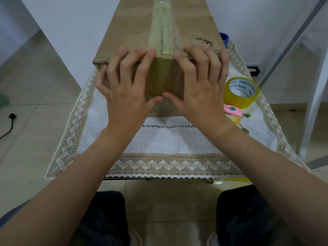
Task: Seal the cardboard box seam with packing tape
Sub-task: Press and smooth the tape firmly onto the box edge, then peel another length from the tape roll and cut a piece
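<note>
A long brown cardboard box (pixel 134 20) lies on a small cloth-covered table, running away from me. A strip of yellowish packing tape (pixel 162 27) runs along its top seam and folds down over the near end face. My left hand (pixel 124 86) and my right hand (pixel 200 84) are spread flat against that near end. Their fingers hook over the top edge on either side of the tape. Both thumbs meet at the lower end of the tape strip. The yellow tape roll (pixel 241 93) stands on the table to the right of the box, untouched.
A pink cutter (pixel 232 110) lies just in front of the tape roll. A white lace-trimmed cloth (pixel 174 139) covers the table. A blue object (pixel 225 38) peeks out behind the box at right. A white frame (pixel 312 96) stands at right, and a black cable (pixel 9 124) lies on the floor at left.
</note>
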A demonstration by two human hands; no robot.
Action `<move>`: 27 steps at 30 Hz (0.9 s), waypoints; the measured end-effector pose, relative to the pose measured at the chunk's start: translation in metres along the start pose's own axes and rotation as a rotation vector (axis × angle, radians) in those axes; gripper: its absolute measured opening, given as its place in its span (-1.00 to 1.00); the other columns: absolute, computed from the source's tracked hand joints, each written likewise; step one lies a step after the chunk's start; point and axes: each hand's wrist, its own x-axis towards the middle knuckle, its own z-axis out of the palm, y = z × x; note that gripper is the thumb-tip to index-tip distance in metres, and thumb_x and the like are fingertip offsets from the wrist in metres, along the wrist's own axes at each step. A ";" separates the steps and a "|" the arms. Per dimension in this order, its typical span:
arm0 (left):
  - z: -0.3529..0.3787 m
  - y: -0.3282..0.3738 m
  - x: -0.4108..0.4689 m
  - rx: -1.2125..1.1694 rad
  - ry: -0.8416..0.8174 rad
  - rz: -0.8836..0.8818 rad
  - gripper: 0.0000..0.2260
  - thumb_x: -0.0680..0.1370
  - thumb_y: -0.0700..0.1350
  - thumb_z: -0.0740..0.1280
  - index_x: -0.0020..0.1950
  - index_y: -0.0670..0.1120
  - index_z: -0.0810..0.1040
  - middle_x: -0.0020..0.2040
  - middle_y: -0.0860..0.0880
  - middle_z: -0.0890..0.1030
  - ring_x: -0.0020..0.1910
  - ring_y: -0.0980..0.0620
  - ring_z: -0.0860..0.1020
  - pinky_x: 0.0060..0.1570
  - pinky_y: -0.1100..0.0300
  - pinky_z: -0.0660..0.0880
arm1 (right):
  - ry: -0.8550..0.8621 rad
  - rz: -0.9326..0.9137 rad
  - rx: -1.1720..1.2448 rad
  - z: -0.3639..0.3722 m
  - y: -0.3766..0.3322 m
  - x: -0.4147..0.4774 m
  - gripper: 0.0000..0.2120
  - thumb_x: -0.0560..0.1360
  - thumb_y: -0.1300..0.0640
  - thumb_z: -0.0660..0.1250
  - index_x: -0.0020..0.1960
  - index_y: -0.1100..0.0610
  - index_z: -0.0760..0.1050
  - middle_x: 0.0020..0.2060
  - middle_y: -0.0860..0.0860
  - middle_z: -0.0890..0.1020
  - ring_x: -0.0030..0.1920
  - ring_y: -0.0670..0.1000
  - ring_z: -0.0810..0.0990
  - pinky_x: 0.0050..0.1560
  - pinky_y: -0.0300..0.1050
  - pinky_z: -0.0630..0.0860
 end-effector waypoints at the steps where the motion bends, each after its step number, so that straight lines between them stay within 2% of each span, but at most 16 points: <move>1: 0.000 0.000 -0.002 0.011 -0.015 0.012 -0.08 0.35 0.37 0.50 0.62 0.10 0.25 0.54 0.00 0.39 0.57 -0.05 0.20 0.43 -0.26 0.24 | -0.036 -0.018 -0.012 -0.002 0.001 -0.001 -0.21 0.42 -0.33 0.47 0.48 0.10 0.43 0.45 0.15 0.49 0.50 0.22 0.35 0.57 0.39 0.11; 3: -0.002 0.000 -0.003 0.000 -0.022 0.020 -0.02 0.32 0.36 0.53 0.64 0.09 0.21 0.55 -0.02 0.38 0.58 -0.08 0.18 0.44 -0.29 0.23 | -0.099 -0.053 -0.020 -0.010 0.004 -0.002 -0.11 0.36 -0.29 0.50 0.54 0.11 0.36 0.50 0.16 0.43 0.54 0.24 0.31 0.58 0.41 0.09; 5: -0.003 0.001 0.000 -0.039 0.007 0.028 -0.05 0.35 0.35 0.52 0.63 0.09 0.20 0.53 -0.05 0.40 0.58 -0.10 0.22 0.43 -0.31 0.22 | -0.143 -0.081 0.016 -0.019 0.008 -0.001 -0.14 0.39 -0.19 0.51 0.57 0.12 0.33 0.54 0.17 0.38 0.58 0.26 0.27 0.59 0.42 0.07; 7: -0.006 0.006 0.000 -0.130 0.055 0.014 -0.16 0.41 0.28 0.51 0.59 0.13 0.22 0.48 -0.07 0.46 0.56 -0.14 0.29 0.43 -0.32 0.22 | -0.159 -0.100 0.094 -0.027 0.014 -0.001 -0.29 0.45 -0.05 0.50 0.54 0.12 0.39 0.55 0.18 0.37 0.59 0.27 0.26 0.60 0.40 0.08; 10: -0.010 0.022 -0.003 -0.246 0.110 -0.026 -0.41 0.47 0.14 0.50 0.45 0.09 0.39 0.40 -0.10 0.51 0.50 -0.18 0.37 0.39 -0.29 0.26 | -0.148 -0.121 0.244 -0.038 0.025 -0.006 -0.59 0.51 0.16 0.43 0.36 0.16 0.56 0.51 0.19 0.43 0.56 0.28 0.30 0.56 0.36 0.19; 13: -0.013 0.045 -0.007 -0.250 0.100 -0.044 -0.60 0.52 0.06 0.47 0.33 0.02 0.58 0.33 -0.11 0.54 0.41 -0.20 0.43 0.28 -0.23 0.34 | -0.094 -0.096 0.311 -0.047 0.040 -0.013 -0.74 0.50 0.24 0.40 0.19 0.18 0.63 0.36 0.18 0.55 0.42 0.27 0.42 0.45 0.25 0.37; 15: -0.016 0.058 -0.006 -0.295 0.091 -0.048 -0.71 0.54 0.00 0.45 0.25 0.01 0.63 0.25 -0.09 0.56 0.31 -0.17 0.45 0.18 -0.16 0.36 | -0.061 -0.030 0.299 -0.052 0.050 -0.015 -0.78 0.50 0.26 0.39 0.13 0.16 0.64 0.21 0.13 0.61 0.26 0.24 0.47 0.32 0.07 0.43; 17: -0.015 0.067 -0.003 -0.380 0.063 0.001 -0.80 0.56 -0.08 0.43 0.17 -0.03 0.66 0.14 -0.08 0.59 0.19 -0.15 0.47 0.09 -0.09 0.37 | -0.078 0.039 0.270 -0.055 0.062 -0.017 -0.82 0.51 0.25 0.37 0.08 0.13 0.64 0.10 0.08 0.62 0.15 0.20 0.48 0.17 0.00 0.45; 19: -0.011 0.073 -0.002 -0.490 0.001 0.061 -0.84 0.56 -0.20 0.40 0.13 -0.12 0.65 0.06 -0.11 0.60 0.09 -0.17 0.50 0.06 0.00 0.40 | -0.162 0.129 0.220 -0.056 0.077 -0.018 -0.84 0.53 0.21 0.33 0.08 0.08 0.63 0.05 0.03 0.61 0.12 0.14 0.45 0.13 0.02 0.46; 22: -0.006 0.084 -0.003 -0.590 -0.065 0.021 -0.72 0.49 -0.35 0.35 0.19 -0.24 0.58 0.08 -0.15 0.54 0.07 -0.12 0.51 0.07 0.13 0.44 | -0.389 0.294 0.116 -0.055 0.102 -0.025 -0.80 0.58 0.15 0.35 0.17 -0.02 0.61 0.11 -0.05 0.62 0.17 0.13 0.39 0.18 0.03 0.40; 25: -0.003 0.090 -0.004 -0.660 -0.117 0.001 -0.71 0.46 -0.38 0.32 0.16 -0.23 0.58 0.08 -0.04 0.47 0.01 -0.01 0.51 -0.02 0.21 0.46 | -0.581 0.386 0.024 -0.048 0.123 -0.034 -0.71 0.57 0.15 0.37 0.27 -0.06 0.57 0.23 -0.05 0.61 0.25 0.17 0.35 0.22 0.07 0.28; 27: -0.001 0.093 -0.005 -0.686 -0.153 0.000 -0.73 0.46 -0.39 0.31 0.13 -0.21 0.59 0.06 -0.01 0.48 -0.07 0.04 0.52 -0.10 0.26 0.44 | -0.656 0.442 0.024 -0.043 0.130 -0.037 -0.61 0.54 0.19 0.38 0.33 -0.08 0.53 0.24 -0.01 0.61 0.26 0.18 0.32 0.27 0.13 0.25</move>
